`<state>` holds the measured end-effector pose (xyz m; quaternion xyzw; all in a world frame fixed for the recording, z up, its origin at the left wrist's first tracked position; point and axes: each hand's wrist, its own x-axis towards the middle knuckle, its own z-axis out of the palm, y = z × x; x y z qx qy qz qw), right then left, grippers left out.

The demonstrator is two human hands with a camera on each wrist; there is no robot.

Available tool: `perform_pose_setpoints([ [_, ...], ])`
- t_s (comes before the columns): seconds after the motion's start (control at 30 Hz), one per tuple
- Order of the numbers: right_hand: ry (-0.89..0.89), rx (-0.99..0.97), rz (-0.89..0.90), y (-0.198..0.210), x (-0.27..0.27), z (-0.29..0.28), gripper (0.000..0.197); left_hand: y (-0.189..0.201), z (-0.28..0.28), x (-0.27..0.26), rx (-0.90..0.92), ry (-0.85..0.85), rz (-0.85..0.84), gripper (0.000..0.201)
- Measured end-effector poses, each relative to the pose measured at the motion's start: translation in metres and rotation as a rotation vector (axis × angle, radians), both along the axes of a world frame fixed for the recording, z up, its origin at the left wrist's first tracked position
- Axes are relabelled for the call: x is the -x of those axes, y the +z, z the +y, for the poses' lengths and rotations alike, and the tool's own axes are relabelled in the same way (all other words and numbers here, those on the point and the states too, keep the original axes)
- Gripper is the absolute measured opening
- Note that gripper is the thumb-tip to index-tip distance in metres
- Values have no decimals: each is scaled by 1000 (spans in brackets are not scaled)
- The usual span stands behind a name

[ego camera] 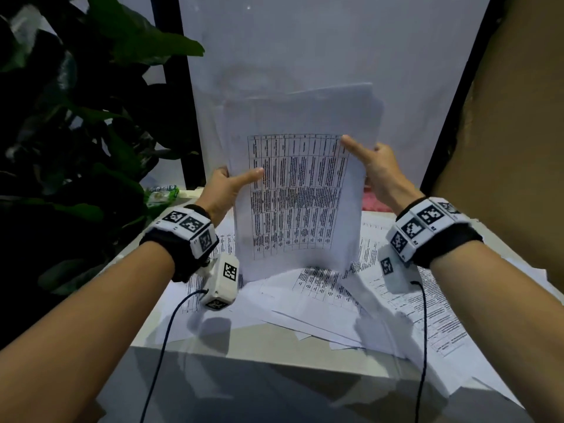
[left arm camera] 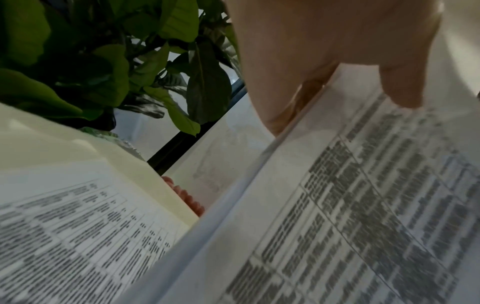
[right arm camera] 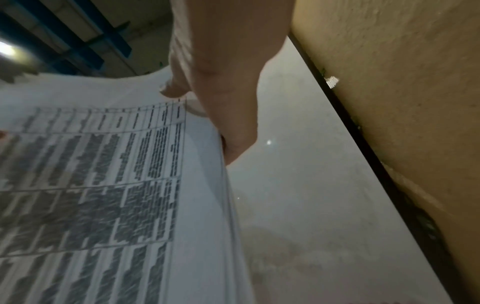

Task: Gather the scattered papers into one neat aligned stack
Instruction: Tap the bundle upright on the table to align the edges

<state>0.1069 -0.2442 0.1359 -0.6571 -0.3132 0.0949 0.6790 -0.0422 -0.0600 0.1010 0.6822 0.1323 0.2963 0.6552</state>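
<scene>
- Head view: the bundle of papers [ego camera: 300, 193] stands upright between both hands, its lower edge resting on the loose sheets [ego camera: 406, 288] that lie fanned over the white surface [ego camera: 253, 340]. The left hand [ego camera: 227, 187] grips the bundle's left edge, thumb across the printed face; the right hand [ego camera: 377, 169] grips the right edge the same way. I judge this to be the squaring step, with the edges being tapped level (the top corners look uneven behind the front page).
- Left wrist view: the left hand [left arm camera: 324, 51] pinches the bundle [left arm camera: 350, 205], thumb on the print and fingers behind; one loose sheet [left arm camera: 78, 236] lies below, and a plant [left arm camera: 116, 61] stands beyond.
- Right wrist view: the right hand [right arm camera: 228, 82] clasps the bundle [right arm camera: 103, 185] at its edge, and the layered page edges show.
- Next, probably: lay the squared bundle down and gather the remaining sheets beneath it, keeping the edges flush.
</scene>
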Motion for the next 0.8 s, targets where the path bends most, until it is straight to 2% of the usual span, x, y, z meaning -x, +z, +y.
perform_pose_setpoints([
  [0.03,39,0,-21,6,-2,-1,56,1,1,-2,0,-10,-2,75],
  [0.07,79,-32,-45,13,-2,-2,64,3,2,-3,-1,-23,-4,85],
  [0.1,102,-62,-63,20,-3,-1,71,7,1,-4,-11,-59,-25,77],
  [0.17,95,-97,-88,30,-6,4,80,20,-10,-1,-50,-121,-53,44],
  [0.2,68,-87,-108,34,-6,6,80,25,-11,-2,-59,-113,-60,35],
  [0.23,59,-76,-133,36,-6,9,79,28,-13,-3,-55,-83,-71,39],
  [0.33,79,-60,-124,29,-10,8,72,27,-4,-9,3,16,-69,91],
  [0.4,87,13,-85,11,-17,2,59,19,-2,-9,-4,27,-17,106],
  [0.43,99,89,-71,-1,-19,-1,45,16,-7,-6,-26,33,23,108],
  [0.47,105,168,-64,-13,-19,-4,31,11,-11,-4,-54,42,76,99],
  [0.5,89,225,-60,-23,-17,-6,21,5,-12,-5,-87,53,100,81],
  [0.57,-23,201,-118,-32,-16,-3,19,3,-18,-6,-122,63,69,33],
  [0.6,-103,160,-166,-28,-15,1,19,9,-22,-7,-150,66,25,20],
  [0.67,-255,113,-272,-10,-9,10,23,28,-27,-13,-219,99,-68,8],
  [0.73,-329,59,-368,14,-1,19,28,48,-29,-21,-230,158,-140,15],
  [0.8,-354,14,-471,35,8,25,22,67,-31,-25,-209,198,-205,19],
])
